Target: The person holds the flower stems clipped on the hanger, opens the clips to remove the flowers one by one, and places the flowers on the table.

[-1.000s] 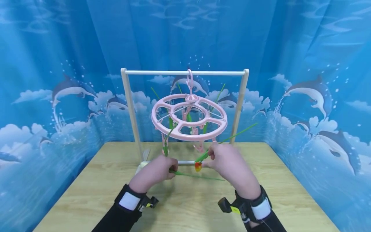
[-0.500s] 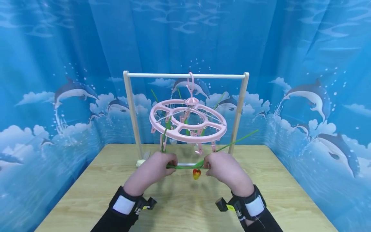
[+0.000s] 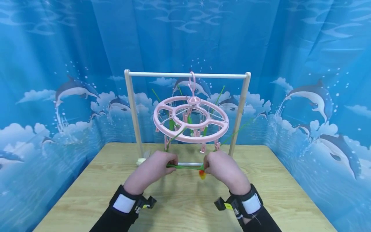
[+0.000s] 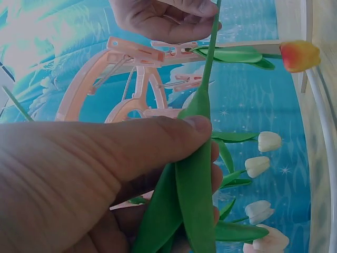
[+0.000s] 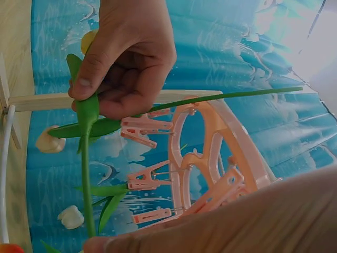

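Observation:
My left hand [image 3: 159,162] grips an artificial tulip by its green leaves [image 4: 192,195], with part of a yellow bloom [image 5: 88,39] showing behind the fingers in the right wrist view. The tulip's stem [image 3: 188,167] runs level across to my right hand [image 3: 220,166], whose thumb and fingers pinch it. Just behind both hands, a pink round clip hanger [image 3: 197,139] hangs from a rack. An orange-red and yellow tulip [image 4: 300,57] hangs bloom down near my right hand. Several white tulips [image 4: 269,141] hang bloom down too, their leaves up by the clips [image 5: 150,176].
The rack [image 3: 156,75] has a pale top bar, two wooden uprights and a low metal bar [image 3: 188,164] behind the hands. A pale thing [image 3: 140,161] shows beside its left foot. The wooden table [image 3: 179,206] is backed by a blue dolphin-print curtain [image 3: 185,35].
My right hand has left the orange-red tulip's leaves and now pinches the held tulip's stem, which earlier stuck out loose to the right. The hanger has swung slightly.

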A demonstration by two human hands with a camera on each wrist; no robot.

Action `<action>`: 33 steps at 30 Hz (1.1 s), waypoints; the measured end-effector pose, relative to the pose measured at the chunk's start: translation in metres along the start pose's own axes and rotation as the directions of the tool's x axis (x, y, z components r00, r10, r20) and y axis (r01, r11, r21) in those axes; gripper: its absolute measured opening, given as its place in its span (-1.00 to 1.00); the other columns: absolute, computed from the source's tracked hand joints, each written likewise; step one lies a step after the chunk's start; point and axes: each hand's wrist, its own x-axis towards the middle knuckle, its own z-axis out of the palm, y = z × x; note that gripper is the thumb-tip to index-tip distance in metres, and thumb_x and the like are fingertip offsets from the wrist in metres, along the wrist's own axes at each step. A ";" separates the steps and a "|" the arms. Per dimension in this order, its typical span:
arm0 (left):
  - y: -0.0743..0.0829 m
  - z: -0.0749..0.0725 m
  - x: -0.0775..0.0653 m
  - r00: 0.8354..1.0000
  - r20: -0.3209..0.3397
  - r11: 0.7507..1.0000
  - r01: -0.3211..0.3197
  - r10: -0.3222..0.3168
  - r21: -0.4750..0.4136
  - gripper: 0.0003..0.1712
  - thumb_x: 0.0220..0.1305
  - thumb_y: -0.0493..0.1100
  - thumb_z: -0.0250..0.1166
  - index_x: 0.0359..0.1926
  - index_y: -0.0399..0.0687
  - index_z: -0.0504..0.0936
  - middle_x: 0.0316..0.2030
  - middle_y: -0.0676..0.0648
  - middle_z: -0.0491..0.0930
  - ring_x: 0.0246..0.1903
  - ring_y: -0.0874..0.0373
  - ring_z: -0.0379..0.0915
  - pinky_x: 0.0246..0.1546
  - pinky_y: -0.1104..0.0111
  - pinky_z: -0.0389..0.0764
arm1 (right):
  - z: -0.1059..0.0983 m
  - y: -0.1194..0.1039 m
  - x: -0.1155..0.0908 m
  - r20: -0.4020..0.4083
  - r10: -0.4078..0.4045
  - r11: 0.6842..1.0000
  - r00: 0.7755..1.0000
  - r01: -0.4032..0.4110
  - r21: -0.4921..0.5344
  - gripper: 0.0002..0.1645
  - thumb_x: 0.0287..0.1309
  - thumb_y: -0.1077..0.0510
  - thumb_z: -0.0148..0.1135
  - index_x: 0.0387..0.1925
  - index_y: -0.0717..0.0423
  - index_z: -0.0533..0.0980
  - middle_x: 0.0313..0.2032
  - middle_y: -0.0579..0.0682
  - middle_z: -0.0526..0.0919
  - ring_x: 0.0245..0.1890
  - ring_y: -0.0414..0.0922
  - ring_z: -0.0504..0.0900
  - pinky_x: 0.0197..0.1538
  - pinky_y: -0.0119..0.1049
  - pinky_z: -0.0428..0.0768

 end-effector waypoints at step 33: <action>-0.022 0.036 0.008 0.995 0.094 0.999 -0.048 0.047 0.014 -0.86 0.30 -0.16 0.59 -0.25 0.14 0.76 -0.36 0.19 0.76 -0.35 0.36 0.62 -0.26 0.41 0.70 | 0.039 0.015 0.019 0.024 -0.109 0.994 0.994 0.109 -0.001 -0.71 0.08 0.42 0.49 -0.55 0.01 0.64 -0.55 -0.16 0.62 -0.50 -0.19 0.50 -0.34 -0.29 0.56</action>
